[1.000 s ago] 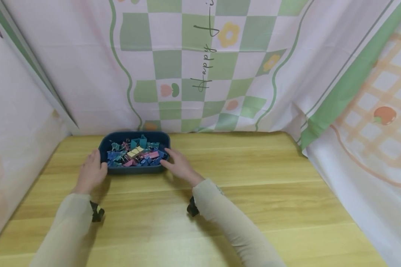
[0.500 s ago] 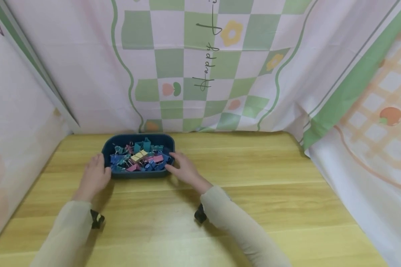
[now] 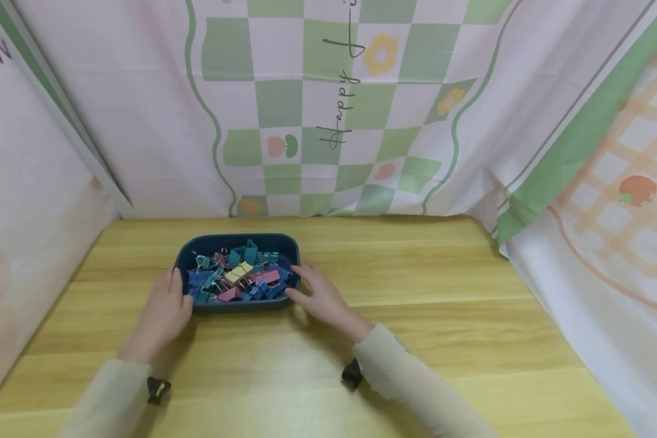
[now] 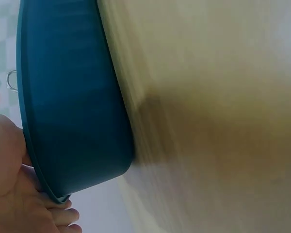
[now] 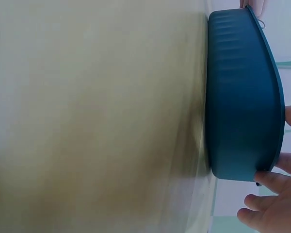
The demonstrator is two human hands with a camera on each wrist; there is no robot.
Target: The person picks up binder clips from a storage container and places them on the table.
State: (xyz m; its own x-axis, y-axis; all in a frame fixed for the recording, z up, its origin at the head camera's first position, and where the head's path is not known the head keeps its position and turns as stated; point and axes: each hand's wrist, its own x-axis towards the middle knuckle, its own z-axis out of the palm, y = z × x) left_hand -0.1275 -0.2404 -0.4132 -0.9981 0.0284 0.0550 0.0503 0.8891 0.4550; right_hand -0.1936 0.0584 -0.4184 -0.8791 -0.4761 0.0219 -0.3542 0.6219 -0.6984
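Note:
A dark blue plastic box [image 3: 235, 308] with rounded corners stands on the wooden table, filled with binder clips in several colours. A yellow binder clip [image 3: 238, 273] lies on top, with pink, blue and teal ones around it. My left hand [image 3: 163, 313] holds the box's left end, fingers along the outer wall and thumb at the rim. At the opposite end my right hand [image 3: 324, 299] grips the rim, its thumb over the near corner. In the right wrist view, fingertips [image 5: 269, 180] touch the outside of the end wall [image 5: 242, 97].
The wooden table [image 3: 443, 316] reaches back to a hanging cloth [image 3: 328, 109] with green and white checks. More printed cloth [image 3: 597, 201] hangs along the right side, and a pale cloth [image 3: 38, 152] closes the left. A small black wrist camera [image 3: 157, 390] sits under each sleeve.
Both hands have drawn the box of binder clips across the table, towards me and somewhat to the right. Their hold at its two ends looks the same.

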